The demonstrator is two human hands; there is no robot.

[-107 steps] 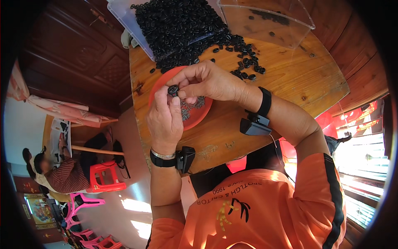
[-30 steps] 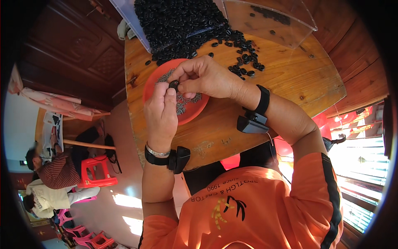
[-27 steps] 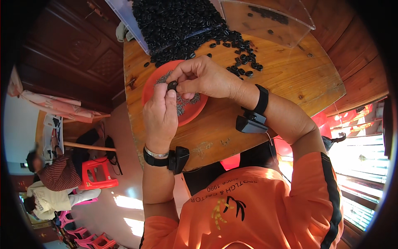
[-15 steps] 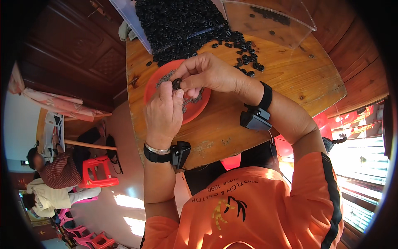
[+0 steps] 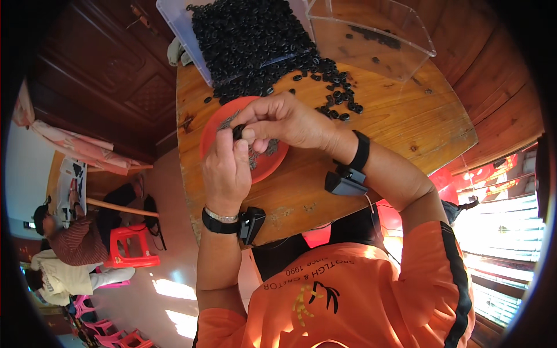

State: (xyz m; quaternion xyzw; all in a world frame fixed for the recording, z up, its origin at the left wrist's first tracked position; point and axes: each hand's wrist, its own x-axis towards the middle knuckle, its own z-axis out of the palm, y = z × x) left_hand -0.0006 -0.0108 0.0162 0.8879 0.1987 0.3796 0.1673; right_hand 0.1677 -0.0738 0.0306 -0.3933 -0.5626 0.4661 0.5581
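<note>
Between both hands is a small black rounded plastic piece (image 5: 238, 131), held above an orange-red bowl (image 5: 274, 168). My left hand (image 5: 225, 168) grips it from below with thumb and forefinger. From the right, my right hand (image 5: 293, 123) pinches at the same piece, its fingers closed; whether anything smaller sits in that pinch is hidden. Many thin grey pieces (image 5: 270, 148), perhaps screws or pins, lie in the bowl under my hands.
A clear plastic bin (image 5: 194, 49) heaped with black oval pieces (image 5: 249, 43) lies open at the far side, spilling onto the wooden table (image 5: 418, 127). Right of it stands a transparent container (image 5: 400, 64) with a few pieces. Two people sit at far left near a red stool (image 5: 129, 246).
The view has shifted slightly, so the bowl and table sit a little differently. The black piece has turned between my fingers; both hands stay together over the bowl.
</note>
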